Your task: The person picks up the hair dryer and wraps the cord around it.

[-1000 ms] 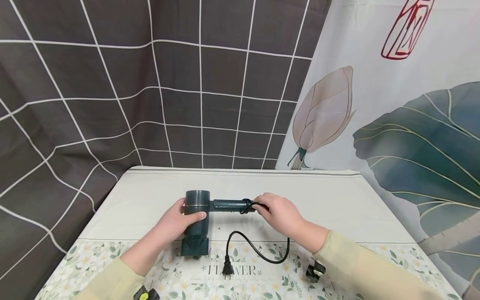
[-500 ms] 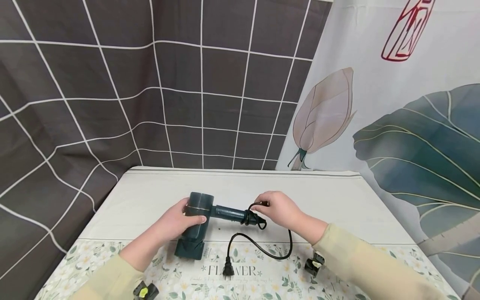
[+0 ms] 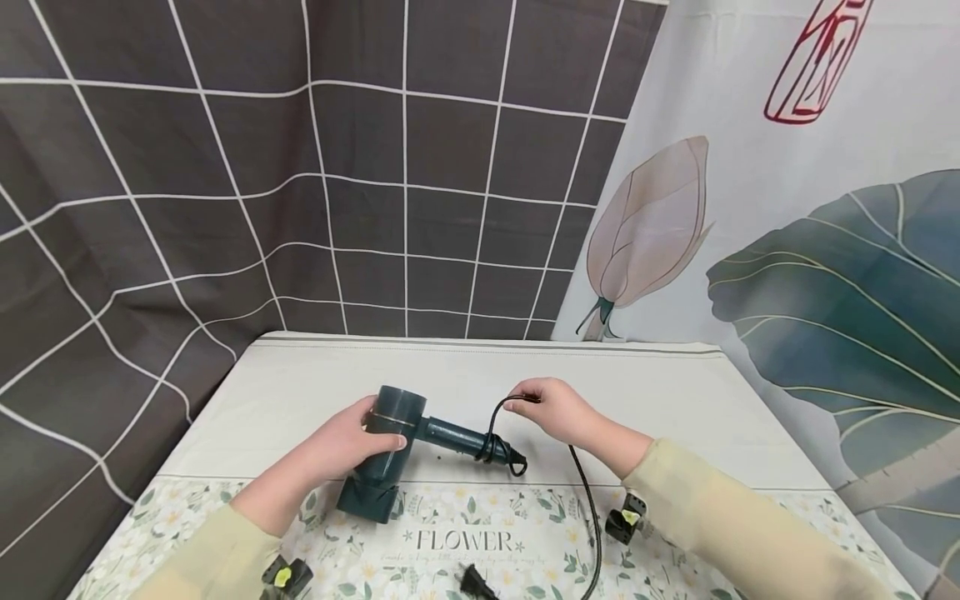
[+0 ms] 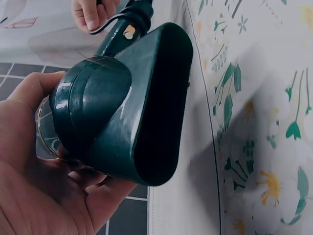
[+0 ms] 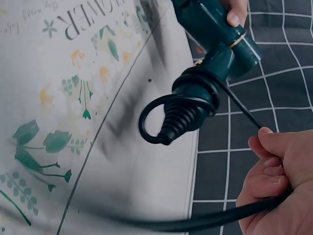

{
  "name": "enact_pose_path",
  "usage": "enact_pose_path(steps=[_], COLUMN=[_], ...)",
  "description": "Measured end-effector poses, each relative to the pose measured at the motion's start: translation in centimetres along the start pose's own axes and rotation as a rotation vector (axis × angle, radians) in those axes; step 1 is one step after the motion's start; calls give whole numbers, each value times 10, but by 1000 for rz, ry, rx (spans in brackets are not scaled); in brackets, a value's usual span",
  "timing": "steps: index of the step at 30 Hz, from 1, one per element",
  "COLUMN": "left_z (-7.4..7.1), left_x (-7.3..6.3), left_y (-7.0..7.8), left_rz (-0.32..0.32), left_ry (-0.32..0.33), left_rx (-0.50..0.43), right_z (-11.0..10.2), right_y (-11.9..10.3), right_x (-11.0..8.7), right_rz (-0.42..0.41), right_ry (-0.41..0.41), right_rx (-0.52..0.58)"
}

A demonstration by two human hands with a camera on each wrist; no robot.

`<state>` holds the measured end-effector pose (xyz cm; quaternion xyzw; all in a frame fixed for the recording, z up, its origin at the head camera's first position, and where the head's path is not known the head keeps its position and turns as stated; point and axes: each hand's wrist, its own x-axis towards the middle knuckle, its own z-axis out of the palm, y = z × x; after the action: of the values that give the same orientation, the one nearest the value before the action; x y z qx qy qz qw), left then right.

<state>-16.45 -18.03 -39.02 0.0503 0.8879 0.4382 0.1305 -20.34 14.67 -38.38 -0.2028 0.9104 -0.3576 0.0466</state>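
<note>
My left hand (image 3: 348,442) grips the barrel of a dark green hair dryer (image 3: 386,458), thumb across its front. The flat nozzle (image 3: 367,500) points down toward me; the left wrist view looks at its wide, dark mouth. To the right the handle (image 3: 453,435) slants downward, with a few turns of black power cord (image 5: 198,78) wound round its end. Between thumb and fingers my right hand (image 3: 558,410) pinches the cord, up and right of the handle. One stretch runs taut to the coils; the other hangs down to the right, and the plug (image 3: 474,582) shows at the bottom edge.
Beneath the hands is a table with a white cloth (image 3: 637,392), its front part printed with flowers and lettering. A dark grid-patterned curtain (image 3: 360,208) and a pale floral one (image 3: 667,317) hang behind. A small black device (image 3: 625,518) sits at each sleeve.
The handle end has tipped downward and the nozzle has swung left. My right hand has drawn the cord slightly up, away from the handle. The plug has shifted toward the bottom edge.
</note>
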Motion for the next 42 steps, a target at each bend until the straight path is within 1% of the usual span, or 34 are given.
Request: enact_pose_path(steps=[5,13,17,21,29,34,42], left_z=[-2,-3,-2,0,4,6,6], left_x=[2,1,1,1,0,0,-5], left_y=[-2,-1,-2,-5,-9,-11,-10], left_rz=[-4,14,16,6,-17,-39,-27], left_ry=[-2,-18,-22,-31,-69,-85,-123], left_rx=[-4,-6,-24,-67,-149,-244,-318], right_z=[2,4,2,-1,-3,-4,-4], right_y=[-3,-3,-2,3,9,12,17], right_x=[2,4,5,6,6,8,11], right_rz=[33,29,29,20,-13,-11,-33], right_ry=[13,42,50,54,29,40,39], right_rx=[41,30,28,46,62,76,110])
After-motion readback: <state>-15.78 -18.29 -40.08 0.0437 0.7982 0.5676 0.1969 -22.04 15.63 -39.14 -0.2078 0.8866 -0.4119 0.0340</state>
